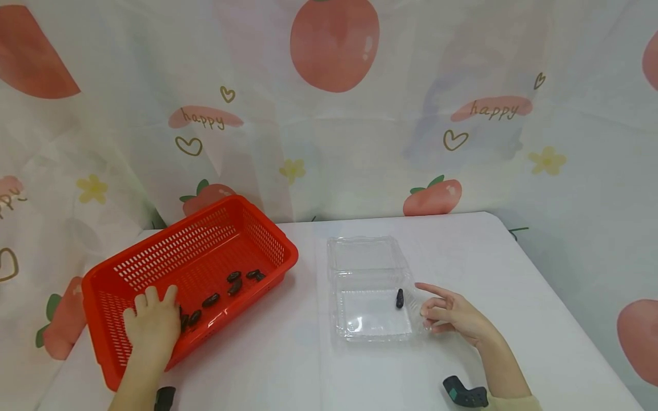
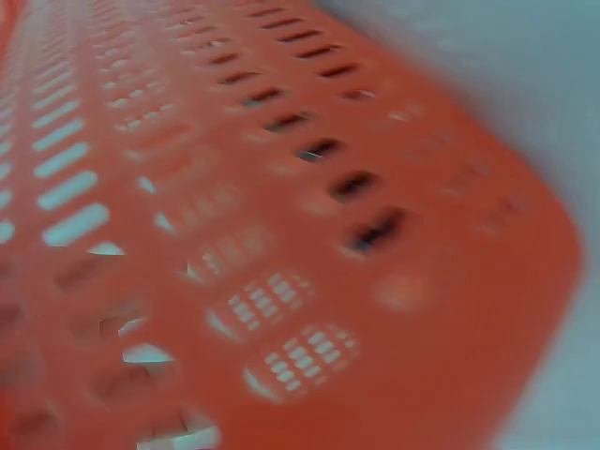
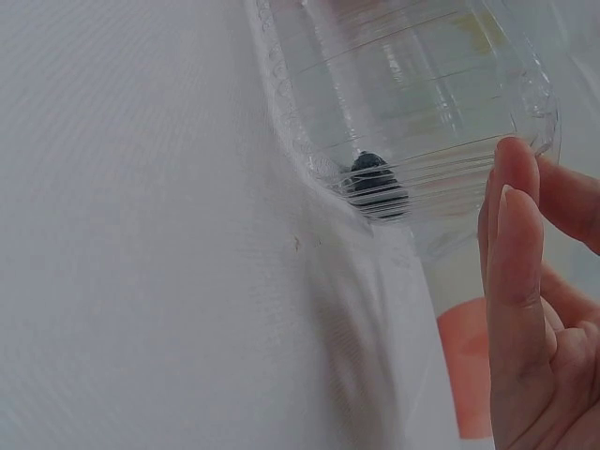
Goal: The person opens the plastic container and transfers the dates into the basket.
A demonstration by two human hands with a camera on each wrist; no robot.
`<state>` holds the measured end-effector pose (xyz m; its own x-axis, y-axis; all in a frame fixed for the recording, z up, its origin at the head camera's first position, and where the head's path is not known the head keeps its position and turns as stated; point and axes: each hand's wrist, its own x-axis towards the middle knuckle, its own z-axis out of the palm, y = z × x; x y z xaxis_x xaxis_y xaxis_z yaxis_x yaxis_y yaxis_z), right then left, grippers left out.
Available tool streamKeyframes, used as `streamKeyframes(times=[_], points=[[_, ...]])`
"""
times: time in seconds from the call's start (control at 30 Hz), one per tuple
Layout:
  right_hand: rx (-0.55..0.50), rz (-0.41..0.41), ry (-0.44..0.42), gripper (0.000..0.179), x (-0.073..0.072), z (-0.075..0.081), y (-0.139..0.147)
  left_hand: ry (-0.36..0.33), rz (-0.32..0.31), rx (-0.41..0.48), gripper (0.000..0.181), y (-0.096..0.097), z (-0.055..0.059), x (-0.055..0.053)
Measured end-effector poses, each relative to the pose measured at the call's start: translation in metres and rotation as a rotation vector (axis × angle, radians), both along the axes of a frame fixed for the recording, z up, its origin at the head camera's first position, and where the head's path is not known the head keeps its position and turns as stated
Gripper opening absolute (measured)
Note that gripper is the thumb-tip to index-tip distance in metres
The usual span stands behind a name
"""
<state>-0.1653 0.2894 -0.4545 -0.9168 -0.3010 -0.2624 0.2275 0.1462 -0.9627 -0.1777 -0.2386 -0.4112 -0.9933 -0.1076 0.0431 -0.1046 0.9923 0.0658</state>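
Note:
On the left, my left hand (image 1: pixel 151 325) reaches over the near side into a red slotted plastic basket (image 1: pixel 262 220), its fingers spread and pointing down inside. Small glossy, dark oblong pieces (image 1: pixel 211 300) lie in the basket, some right beside that hand. The left wrist view is filled by the basket's slotted wall (image 2: pixel 450 309), and no fingers show there. My right hand (image 1: pixel 454 314) pinches the right edge of a clear hinged plastic box (image 1: pixel 372 334), index finger stretched out. The box lies open with one dark oblong piece (image 1: pixel 400 298) inside, seen through the ribbed wall (image 3: pixel 441 192) in the right wrist view.
Basket and box stand on a white-covered table (image 1: pixel 267 365). Behind it hangs a curtain (image 1: pixel 360 154) printed with fruit. A black angular device (image 1: pixel 465 394) is by the right wrist, and another dark device (image 1: pixel 164 398) by the left.

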Motion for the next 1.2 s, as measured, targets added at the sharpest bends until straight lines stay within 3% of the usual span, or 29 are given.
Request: streamKeyframes(times=[0.37,0.6,0.77,0.87,1.03,1.2], points=[[0.003,0.002,0.002,0.068,0.0,0.0,-0.001,0.16,-0.095,-0.014,0.035,0.042,0.012,-0.011],[0.001,-0.005,0.003,0.068,0.001,0.001,-0.001,0.322,-0.148,0.005,0.031,0.072,0.013,-0.015],[-0.013,0.0,0.003,0.068,0.001,0.001,-0.001,0.388,-0.192,0.001,0.033,0.098,0.012,-0.016],[-0.014,0.003,0.004,0.068,0.001,0.002,-0.001,0.402,-0.233,-0.007,0.036,0.116,0.01,-0.016],[-0.013,0.003,0.003,0.069,0.001,0.001,-0.001,0.343,-0.288,-0.025,0.041,0.149,0.007,-0.014],[-0.023,0.009,0.007,0.068,0.001,0.001,0.0,0.338,-0.365,-0.077,0.041,0.179,0.002,-0.01]])
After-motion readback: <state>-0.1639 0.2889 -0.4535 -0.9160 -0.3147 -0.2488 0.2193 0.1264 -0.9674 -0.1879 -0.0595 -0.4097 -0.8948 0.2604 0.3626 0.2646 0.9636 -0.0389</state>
